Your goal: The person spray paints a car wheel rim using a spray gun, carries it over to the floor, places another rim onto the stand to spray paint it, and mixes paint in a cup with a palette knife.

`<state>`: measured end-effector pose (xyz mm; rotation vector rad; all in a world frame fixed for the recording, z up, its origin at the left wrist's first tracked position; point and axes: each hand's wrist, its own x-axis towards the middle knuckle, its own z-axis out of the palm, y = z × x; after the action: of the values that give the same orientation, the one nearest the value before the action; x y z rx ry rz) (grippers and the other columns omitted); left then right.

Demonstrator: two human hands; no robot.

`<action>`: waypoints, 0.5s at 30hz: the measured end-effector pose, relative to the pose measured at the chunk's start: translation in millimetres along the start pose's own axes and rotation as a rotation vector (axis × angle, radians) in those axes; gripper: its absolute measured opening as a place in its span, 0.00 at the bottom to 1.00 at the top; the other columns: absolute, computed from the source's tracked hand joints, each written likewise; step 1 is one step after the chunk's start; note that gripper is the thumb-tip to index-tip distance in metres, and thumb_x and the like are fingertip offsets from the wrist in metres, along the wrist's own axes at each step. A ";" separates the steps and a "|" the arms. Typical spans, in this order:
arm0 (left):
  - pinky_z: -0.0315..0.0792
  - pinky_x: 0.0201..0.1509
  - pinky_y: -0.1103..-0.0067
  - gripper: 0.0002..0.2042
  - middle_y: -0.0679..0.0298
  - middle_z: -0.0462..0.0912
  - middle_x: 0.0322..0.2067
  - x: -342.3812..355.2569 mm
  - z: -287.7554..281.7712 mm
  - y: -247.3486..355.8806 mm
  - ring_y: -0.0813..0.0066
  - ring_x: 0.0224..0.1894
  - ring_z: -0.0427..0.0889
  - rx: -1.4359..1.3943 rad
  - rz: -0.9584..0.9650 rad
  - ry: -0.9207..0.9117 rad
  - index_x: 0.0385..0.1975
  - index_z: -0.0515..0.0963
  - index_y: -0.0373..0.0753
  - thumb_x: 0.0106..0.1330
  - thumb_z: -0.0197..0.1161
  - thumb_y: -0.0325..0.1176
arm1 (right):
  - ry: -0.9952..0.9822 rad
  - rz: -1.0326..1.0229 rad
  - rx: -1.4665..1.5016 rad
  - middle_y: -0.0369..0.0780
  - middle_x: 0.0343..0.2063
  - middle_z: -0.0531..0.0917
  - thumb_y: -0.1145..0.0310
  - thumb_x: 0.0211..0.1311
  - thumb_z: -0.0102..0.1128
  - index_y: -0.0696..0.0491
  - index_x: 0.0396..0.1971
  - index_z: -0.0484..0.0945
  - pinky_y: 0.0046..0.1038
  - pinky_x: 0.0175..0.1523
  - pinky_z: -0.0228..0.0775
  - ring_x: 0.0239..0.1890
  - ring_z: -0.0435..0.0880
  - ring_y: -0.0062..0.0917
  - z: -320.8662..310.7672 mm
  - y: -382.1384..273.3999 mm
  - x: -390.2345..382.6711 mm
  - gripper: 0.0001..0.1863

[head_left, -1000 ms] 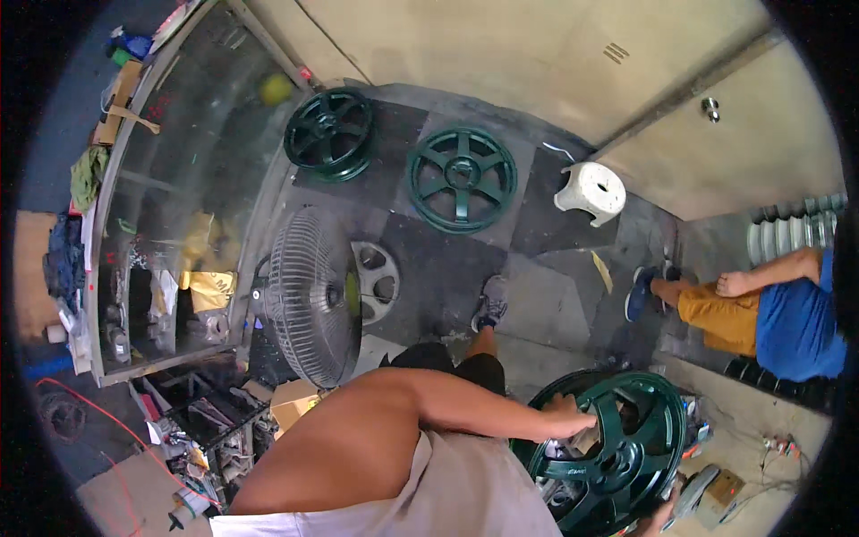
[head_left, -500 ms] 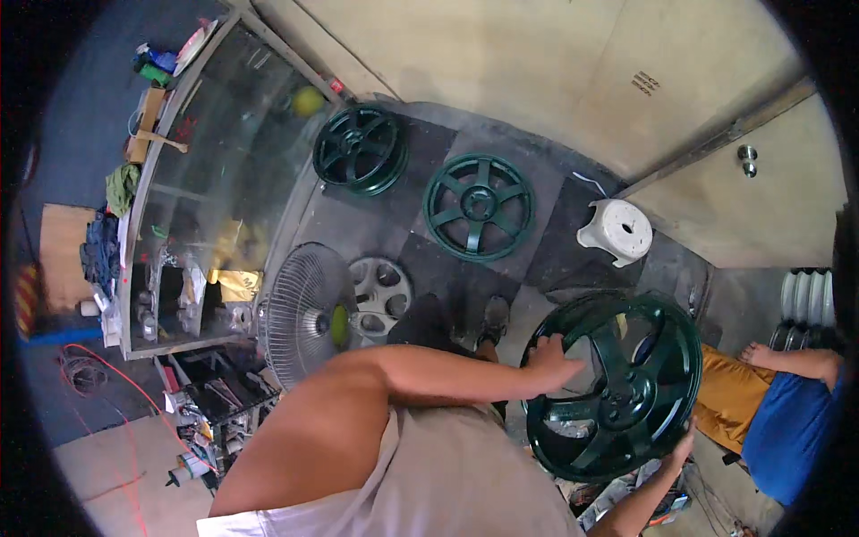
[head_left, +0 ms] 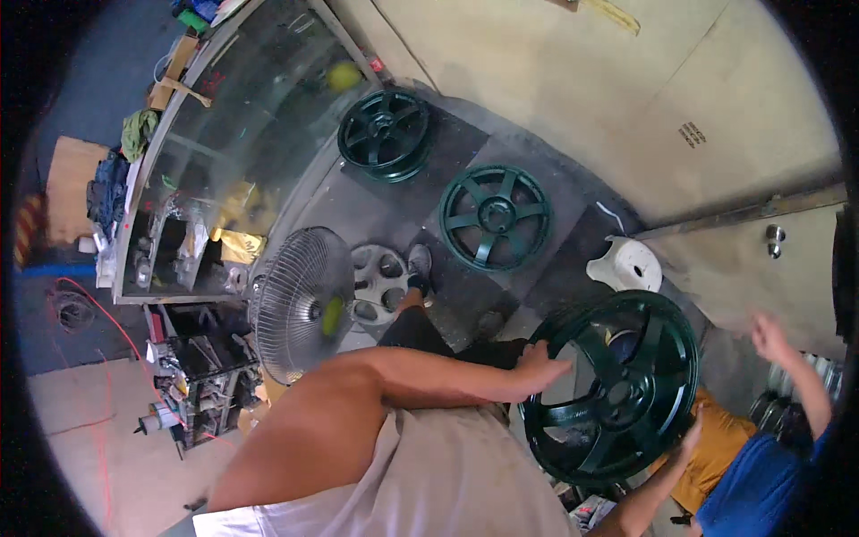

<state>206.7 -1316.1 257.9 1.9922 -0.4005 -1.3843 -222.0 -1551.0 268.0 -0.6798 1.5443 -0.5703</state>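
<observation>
A dark green, glossy wheel rim (head_left: 617,394) with broad spokes is held up in front of me, its face toward me. My left hand (head_left: 540,369) is closed on its left edge, fingers over the outer lip. At the lower right edge my right hand (head_left: 687,437) grips the same rim, its fingers partly hidden behind it. Ahead on the floor lies a second green wheel rim (head_left: 497,217), flat, spokes up. Another green rim (head_left: 385,134) sits farther off, beside the glass cabinet.
A white plastic stool (head_left: 626,264) stands beyond the held rim. To my left are a standing fan (head_left: 302,304), a silver wheel cover (head_left: 376,282), a glass cabinet (head_left: 242,125) and a cluttered rack (head_left: 201,376). On the right, a person in a blue top (head_left: 761,488) raises an arm.
My view has shifted, and my foot shows farther left, by the silver cover. The rim stays in both hands. The person on the right has raised an arm and moved a little closer.
</observation>
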 end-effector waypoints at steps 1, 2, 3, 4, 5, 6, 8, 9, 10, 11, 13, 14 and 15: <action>0.69 0.66 0.63 0.43 0.42 0.70 0.61 0.4 -0.1 0.3 0.49 0.61 0.75 -0.025 -0.008 -0.002 0.69 0.63 0.30 0.56 0.66 0.49 | 0.010 0.009 0.001 0.42 0.43 0.88 0.37 0.73 0.47 0.62 0.48 0.84 0.34 0.56 0.76 0.44 0.86 0.32 -3.9 2.6 -0.9 0.37; 0.69 0.66 0.63 0.43 0.42 0.70 0.61 2.9 -2.8 2.6 0.49 0.61 0.75 -0.018 -0.012 -0.008 0.69 0.63 0.30 0.56 0.66 0.49 | -0.077 -0.008 0.038 0.43 0.44 0.87 0.37 0.73 0.48 0.62 0.50 0.83 0.33 0.57 0.75 0.46 0.86 0.33 -5.7 4.7 4.8 0.38; 0.67 0.68 0.63 0.44 0.40 0.69 0.63 5.0 -7.5 3.6 0.46 0.65 0.72 -0.059 -0.038 -0.058 0.70 0.62 0.30 0.56 0.66 0.52 | -0.163 -0.026 0.076 0.43 0.45 0.87 0.37 0.73 0.48 0.62 0.52 0.82 0.33 0.59 0.74 0.47 0.85 0.34 -7.7 6.9 10.5 0.38; 0.66 0.69 0.63 0.45 0.39 0.68 0.64 7.7 -7.1 5.5 0.45 0.66 0.70 -0.079 -0.048 -0.096 0.70 0.61 0.30 0.56 0.65 0.53 | -0.146 -0.028 0.080 0.43 0.45 0.87 0.37 0.73 0.48 0.62 0.52 0.82 0.33 0.59 0.74 0.47 0.85 0.34 -28.8 11.6 18.6 0.38; 0.65 0.71 0.62 0.46 0.39 0.67 0.65 9.9 -5.1 8.8 0.43 0.68 0.68 -0.099 -0.054 -0.144 0.71 0.60 0.30 0.55 0.65 0.54 | -0.079 -0.029 -0.030 0.43 0.50 0.85 0.38 0.74 0.49 0.61 0.56 0.80 0.34 0.61 0.72 0.50 0.84 0.35 -60.7 16.6 23.8 0.37; 0.66 0.70 0.62 0.46 0.39 0.67 0.65 17.4 -3.2 5.5 0.43 0.68 0.68 -0.091 -0.012 -0.154 0.70 0.61 0.29 0.55 0.65 0.54 | -0.027 -0.024 -0.137 0.44 0.55 0.83 0.39 0.74 0.49 0.61 0.60 0.78 0.34 0.62 0.70 0.53 0.82 0.36 -78.2 22.4 28.0 0.37; 0.66 0.70 0.62 0.46 0.39 0.67 0.64 23.7 -10.3 2.6 0.43 0.68 0.69 -0.084 0.011 -0.108 0.70 0.61 0.29 0.55 0.65 0.55 | -0.042 -0.094 -0.041 0.44 0.58 0.81 0.41 0.75 0.49 0.59 0.62 0.76 0.35 0.63 0.70 0.55 0.81 0.36 -41.0 40.8 32.8 0.35; 0.67 0.69 0.63 0.46 0.39 0.68 0.64 21.9 -11.1 9.0 0.44 0.67 0.69 -0.087 -0.023 -0.102 0.70 0.61 0.30 0.55 0.65 0.55 | -0.018 -0.178 0.057 0.43 0.61 0.79 0.43 0.76 0.50 0.58 0.64 0.75 0.35 0.63 0.69 0.58 0.80 0.35 -31.6 44.4 30.6 0.34; 0.67 0.68 0.63 0.46 0.39 0.68 0.64 24.6 -11.1 10.0 0.44 0.67 0.69 -0.090 -0.040 -0.093 0.70 0.61 0.30 0.55 0.65 0.55 | -0.025 -0.178 0.059 0.43 0.61 0.79 0.43 0.76 0.50 0.58 0.64 0.75 0.35 0.63 0.69 0.58 0.80 0.35 -26.4 41.0 28.6 0.34; 0.68 0.68 0.63 0.46 0.39 0.68 0.64 27.2 -10.0 7.5 0.44 0.67 0.69 -0.096 -0.052 -0.084 0.70 0.61 0.30 0.55 0.65 0.55 | -0.039 -0.148 0.104 0.44 0.61 0.78 0.44 0.76 0.49 0.58 0.65 0.74 0.36 0.65 0.68 0.59 0.79 0.36 -28.8 40.8 27.5 0.33; 0.69 0.67 0.63 0.46 0.40 0.68 0.64 34.8 -8.0 5.6 0.45 0.66 0.70 -0.056 -0.011 -0.103 0.70 0.62 0.31 0.56 0.65 0.55 | -0.075 -0.082 0.193 0.44 0.63 0.77 0.46 0.77 0.47 0.58 0.66 0.72 0.38 0.69 0.66 0.63 0.77 0.36 -34.7 47.3 22.6 0.33; 0.69 0.67 0.63 0.45 0.40 0.68 0.64 35.7 -11.1 7.3 0.45 0.66 0.70 -0.041 0.002 -0.106 0.70 0.62 0.31 0.56 0.65 0.55 | -0.090 -0.046 0.239 0.44 0.64 0.77 0.47 0.78 0.46 0.58 0.67 0.71 0.40 0.70 0.65 0.64 0.76 0.37 -38.0 55.2 20.5 0.32; 0.69 0.67 0.62 0.45 0.40 0.68 0.64 26.9 -11.6 23.4 0.45 0.66 0.71 0.022 -0.015 -0.119 0.69 0.63 0.31 0.56 0.65 0.56 | -0.078 -0.051 0.241 0.44 0.64 0.77 0.47 0.78 0.46 0.58 0.67 0.71 0.40 0.70 0.65 0.64 0.76 0.37 -57.9 62.9 16.1 0.32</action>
<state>230.6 -1345.0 257.1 1.9395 -0.4574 -1.5191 -285.6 -1520.7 217.1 -0.5508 1.3617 -0.7463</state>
